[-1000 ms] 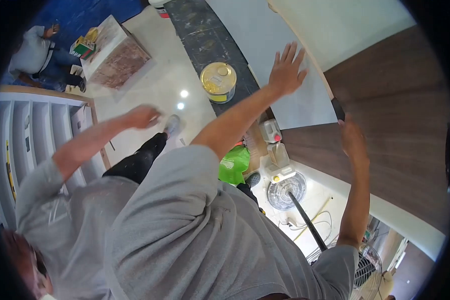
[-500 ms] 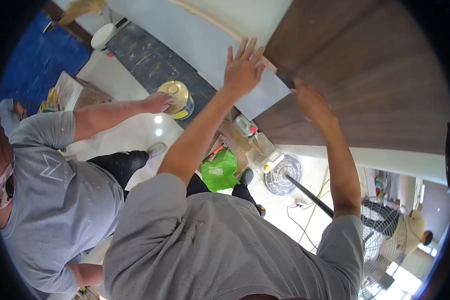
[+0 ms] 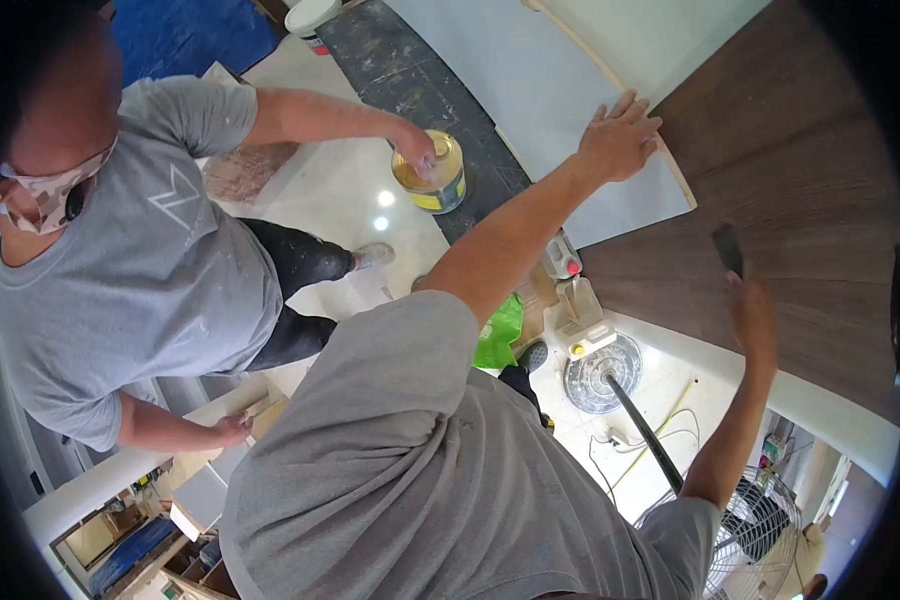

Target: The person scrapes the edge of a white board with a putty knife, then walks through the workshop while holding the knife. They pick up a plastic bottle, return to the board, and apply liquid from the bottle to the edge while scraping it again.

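Observation:
My left hand point(image 3: 618, 138) lies with spread fingers on the far edge of a pale sheet point(image 3: 570, 150), near its wooden edge strip. My right hand point(image 3: 752, 300) is closed round the handle of a putty knife point(image 3: 728, 248), whose dark blade points up over the brown wood-grain panel point(image 3: 800, 180). A gap of bare panel separates the knife from the sheet's corner. At the left a co-worker in a grey shirt point(image 3: 160, 290) has one hand on top of a yellow-lidded can point(image 3: 430, 175).
The can stands on a dark, stained board point(image 3: 410, 85). A white bucket point(image 3: 312, 18) is at its far end. Plastic jugs point(image 3: 578, 310), a green bag point(image 3: 502, 335), a round stand base point(image 3: 602, 372), cables and a fan point(image 3: 755, 530) are below.
The view has shifted, so the scene sits further right. My right hand has moved away from the sheet's corner with the putty knife. My left hand still rests on the sheet.

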A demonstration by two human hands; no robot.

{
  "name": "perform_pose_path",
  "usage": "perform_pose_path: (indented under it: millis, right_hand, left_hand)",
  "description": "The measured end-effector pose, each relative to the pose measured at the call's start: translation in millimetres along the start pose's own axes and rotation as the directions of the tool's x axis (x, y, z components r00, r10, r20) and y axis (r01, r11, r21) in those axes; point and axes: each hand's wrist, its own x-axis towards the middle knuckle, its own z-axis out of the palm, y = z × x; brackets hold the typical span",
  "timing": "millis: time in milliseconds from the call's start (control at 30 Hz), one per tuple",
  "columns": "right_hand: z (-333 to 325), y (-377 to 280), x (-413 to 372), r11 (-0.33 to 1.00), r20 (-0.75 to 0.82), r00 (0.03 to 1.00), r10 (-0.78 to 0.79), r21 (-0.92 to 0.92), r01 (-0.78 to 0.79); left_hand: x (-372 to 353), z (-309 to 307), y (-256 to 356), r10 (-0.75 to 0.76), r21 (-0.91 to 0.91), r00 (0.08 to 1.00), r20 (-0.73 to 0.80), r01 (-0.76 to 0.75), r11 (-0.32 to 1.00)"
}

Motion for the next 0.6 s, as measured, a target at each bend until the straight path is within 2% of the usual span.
perform_pose_path:
  millis: [33,133,200,267,333,400,467,600]
  right_hand:
    - [4,17,-8,0.997,-0.086,0.996,-0.024,0.068,0.030]
    - [54,63,-29,0.958,-0.072,0.987,0.147,0.260,-0.123]
    - [81,45,-50,0.812,0.029,0.976,0.218,0.550,-0.197]
    - [126,34,-65,0.646,0.119,0.969,0.215,0.727,-0.233]
    - [177,37,-80,0.613,0.204,0.964,0.172,0.744,-0.267]
    - [211,28,-95,0.731,0.303,0.930,0.210,0.583,-0.355]
    - [235,24,-117,0.770,0.419,0.890,0.180,0.503,-0.393]
    - [298,38,-157,0.741,0.511,0.849,0.136,0.517,-0.429]
  left_hand:
    - [3,2,3,-0.008,-0.007,1.000,-0.001,0.008,1.000]
    - [7,12,7,-0.007,-0.018,1.000,-0.015,0.006,1.000]
    - [9,12,8,-0.005,-0.013,1.000,-0.015,0.005,1.000]
    - [10,8,12,-0.017,-0.009,1.000,0.004,0.017,1.000]
    - [10,8,13,-0.008,-0.034,1.000,-0.007,0.007,0.999]
    - [11,12,11,0.004,-0.023,0.999,-0.032,-0.005,1.000]
    - [9,13,12,0.028,0.023,0.996,-0.082,-0.027,0.999]
    - [9,7,19,0.016,0.031,0.989,-0.145,-0.012,0.999]
